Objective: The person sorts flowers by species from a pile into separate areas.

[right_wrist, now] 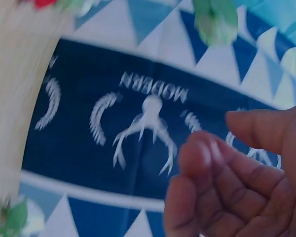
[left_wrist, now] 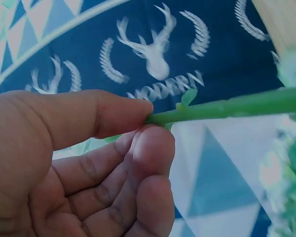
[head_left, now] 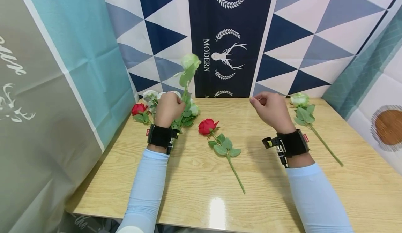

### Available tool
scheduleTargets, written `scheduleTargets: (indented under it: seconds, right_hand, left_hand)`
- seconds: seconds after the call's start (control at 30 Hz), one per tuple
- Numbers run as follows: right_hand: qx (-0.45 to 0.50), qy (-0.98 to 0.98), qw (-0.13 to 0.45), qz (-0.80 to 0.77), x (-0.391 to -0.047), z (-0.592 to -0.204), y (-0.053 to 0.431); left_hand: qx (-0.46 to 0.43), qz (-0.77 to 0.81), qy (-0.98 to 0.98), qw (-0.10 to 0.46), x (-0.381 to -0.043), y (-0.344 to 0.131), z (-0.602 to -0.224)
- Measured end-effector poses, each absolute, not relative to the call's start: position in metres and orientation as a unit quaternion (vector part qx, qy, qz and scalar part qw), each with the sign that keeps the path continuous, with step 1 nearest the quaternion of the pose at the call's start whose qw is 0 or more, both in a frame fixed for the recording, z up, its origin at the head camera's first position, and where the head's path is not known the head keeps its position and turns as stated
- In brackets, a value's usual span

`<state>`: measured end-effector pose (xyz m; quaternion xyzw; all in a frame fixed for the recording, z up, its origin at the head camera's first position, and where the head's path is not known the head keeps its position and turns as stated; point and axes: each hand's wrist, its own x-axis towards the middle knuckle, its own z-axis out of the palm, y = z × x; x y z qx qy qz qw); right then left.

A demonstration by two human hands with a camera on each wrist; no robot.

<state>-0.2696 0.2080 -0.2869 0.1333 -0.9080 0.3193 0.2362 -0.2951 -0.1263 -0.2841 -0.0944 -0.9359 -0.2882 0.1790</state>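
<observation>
My left hand (head_left: 171, 105) pinches the green stem (left_wrist: 227, 106) of a pale green rose between thumb and fingers (left_wrist: 113, 116) and holds it upright, its bloom (head_left: 190, 61) raised above the table's back left. A bunch of flowers lies under that hand: a red rose (head_left: 139, 108) and white roses (head_left: 150, 94). My right hand (head_left: 260, 102) hovers over the back middle of the table with loosely curled fingers (right_wrist: 202, 158) and holds nothing. A single red rose (head_left: 206, 125) lies between the hands. A pale green rose (head_left: 299, 99) lies to the right of the right hand.
The wooden table (head_left: 194, 198) is closed in by printed cloth backdrops: teal and grey on the left (head_left: 62, 69), navy with a deer motif behind (head_left: 226, 51), and teal and white on the right (head_left: 370, 72). Both wrists wear black camera bands.
</observation>
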Motion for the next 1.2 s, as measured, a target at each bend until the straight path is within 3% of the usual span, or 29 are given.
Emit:
scheduleTargets:
  seconds: [0.13, 0.3, 0.6, 0.9, 1.2]
  right_hand:
    - [0.178, -0.885, 0.244, 0.354, -0.265, -0.286, 0.188]
    - [0.219, -0.857, 0.224, 0.409, -0.263, -0.295, 0.164]
    - [0.195, -0.773, 0.161, 0.582, -0.262, -0.314, 0.138]
    - [0.195, -0.723, 0.095, 0.656, -0.254, -0.323, 0.117]
    - [0.233, -0.763, 0.122, 0.590, -0.252, -0.329, 0.111]
  left_hand:
    - [-0.141, -0.293, -0.929, 0.175, -0.286, -0.112, -0.275]
    - [-0.222, -0.295, -0.921, 0.127, -0.283, -0.098, -0.273]
    - [-0.333, -0.262, -0.905, 0.045, -0.302, -0.088, -0.291]
    - [-0.397, -0.211, -0.892, 0.054, -0.314, -0.093, -0.303]
    - [-0.405, -0.218, -0.887, 0.036, -0.312, -0.093, -0.301]
